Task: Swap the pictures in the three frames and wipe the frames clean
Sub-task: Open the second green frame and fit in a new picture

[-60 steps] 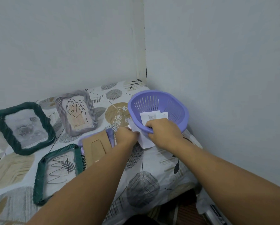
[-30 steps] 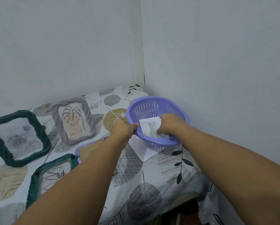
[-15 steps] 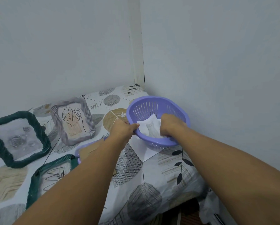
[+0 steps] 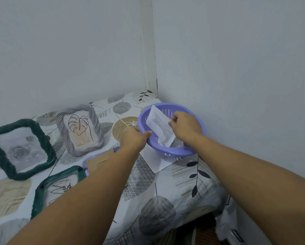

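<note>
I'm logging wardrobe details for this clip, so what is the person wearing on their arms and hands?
Nothing shows on either. The left hand and right hand are bare, without gloves, rings or a watch. Both forearms are uncovered right down to the bottom edge of the head view, so no sleeve or cuff comes into the picture. No bracelets, bandages or markings show on them.

white picture (image 4: 159, 127) tilted over basket (image 4: 167, 152)

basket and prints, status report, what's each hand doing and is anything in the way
Left hand grips purple basket rim. Right hand pinches cat print, tilted up in the basket. Loose white sheet under basket; nothing blocking.
</note>
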A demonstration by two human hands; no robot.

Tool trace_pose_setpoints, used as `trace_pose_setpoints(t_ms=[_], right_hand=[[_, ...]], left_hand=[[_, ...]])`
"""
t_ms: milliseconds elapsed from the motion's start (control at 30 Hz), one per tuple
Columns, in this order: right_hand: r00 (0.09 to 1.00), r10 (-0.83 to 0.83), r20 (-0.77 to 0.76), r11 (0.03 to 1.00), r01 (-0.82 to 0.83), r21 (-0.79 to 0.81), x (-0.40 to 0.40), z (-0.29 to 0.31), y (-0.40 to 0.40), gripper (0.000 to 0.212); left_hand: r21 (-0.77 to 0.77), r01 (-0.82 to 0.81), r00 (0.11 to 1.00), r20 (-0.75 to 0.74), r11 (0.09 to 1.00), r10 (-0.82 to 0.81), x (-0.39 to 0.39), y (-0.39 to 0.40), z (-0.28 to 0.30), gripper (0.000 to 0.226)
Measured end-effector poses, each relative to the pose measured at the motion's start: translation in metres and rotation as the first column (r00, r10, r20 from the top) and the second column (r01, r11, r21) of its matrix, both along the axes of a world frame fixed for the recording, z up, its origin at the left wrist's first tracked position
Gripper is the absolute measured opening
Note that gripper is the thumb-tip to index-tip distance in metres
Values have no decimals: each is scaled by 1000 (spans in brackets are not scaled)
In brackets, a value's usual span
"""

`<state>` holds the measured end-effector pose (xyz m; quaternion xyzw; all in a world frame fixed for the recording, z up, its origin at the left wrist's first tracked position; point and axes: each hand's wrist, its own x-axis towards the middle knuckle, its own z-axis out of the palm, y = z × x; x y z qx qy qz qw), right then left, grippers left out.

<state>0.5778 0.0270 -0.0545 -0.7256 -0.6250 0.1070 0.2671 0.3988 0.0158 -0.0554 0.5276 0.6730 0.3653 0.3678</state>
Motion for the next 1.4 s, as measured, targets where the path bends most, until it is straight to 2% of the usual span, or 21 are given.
trace_pose_setpoints(t_ms=[67, 167, 267, 400, 533, 633, 700, 767, 833, 900, 967, 1067, 1133, 1167, 1300, 1400], right_hand=[[998, -4, -57, 997, 8, 80, -5, 7, -4, 13], [997, 29, -78, 982, -14, 190, -20, 17, -10, 13], [995, 83, -49, 957, -66, 282, -37, 20, -18, 15], [978, 193, 77, 892, -208, 402, -59, 21, -33, 18], [938, 277, 211, 818, -345, 461, -78, 24, -45, 13], [906, 358, 225, 782, -422, 458, -94, 23, -56, 25], [903, 414, 116, 786, -419, 456, -106, 20, -63, 33], [890, 454, -53, 821, -394, 413, -120, 16, -65, 31], [848, 456, -269, 876, -374, 305, -136, 13, -63, 29], [785, 393, -480, 916, -381, 126, -153, 13, -62, 33], [693, 297, -657, 900, -432, -48, -172, 11, -65, 39], [431, 141, -891, 786, -596, -164, -202, 6, -73, 38], [323, 78, -943, 754, -638, -156, -220, 2, -78, 33], [302, 67, -951, 751, -642, -151, -228, 1, -80, 31], [347, 80, -935, 752, -637, -172, -250, -8, -84, 20], [404, 132, -905, 757, -631, -171, -259, -15, -88, 14]], left_hand=[[102, -44, 998, -50, 994, 49, 1, -4, 4, 44], [205, -39, 999, 33, 978, 33, 6, -6, 18, 37], [141, -87, 975, 213, 986, 55, 6, -4, 32, 49], [9, -116, 916, 387, 993, 103, -11, -8, 49, 44], [54, -120, 926, 366, 991, 92, -31, -23, 53, 28], [63, -167, 940, 311, 984, 140, -58, -31, 46, 23], [58, -174, 937, 318, 983, 147, -80, -37, 42, 19], [39, -149, 925, 359, 988, 125, -106, -46, 37, 12], [13, -70, 913, 404, 997, 59, -135, -59, 34, 20], [-9, 6, 898, 439, 1000, -2, -164, -75, 32, 25], [-31, 53, 872, 489, 998, -31, -191, -91, 32, 23], [-37, 84, 843, 535, 996, -52, -228, -110, 33, 29], [-38, 81, 851, 523, 996, -49, -252, -118, 32, 41], [-40, 83, 857, 513, 996, -50, -263, -122, 30, 46], [-82, -10, 905, 423, 997, 43, -293, -138, 17, 31], [-101, -113, 949, 284, 988, 138, -299, -148, 7, 27]])
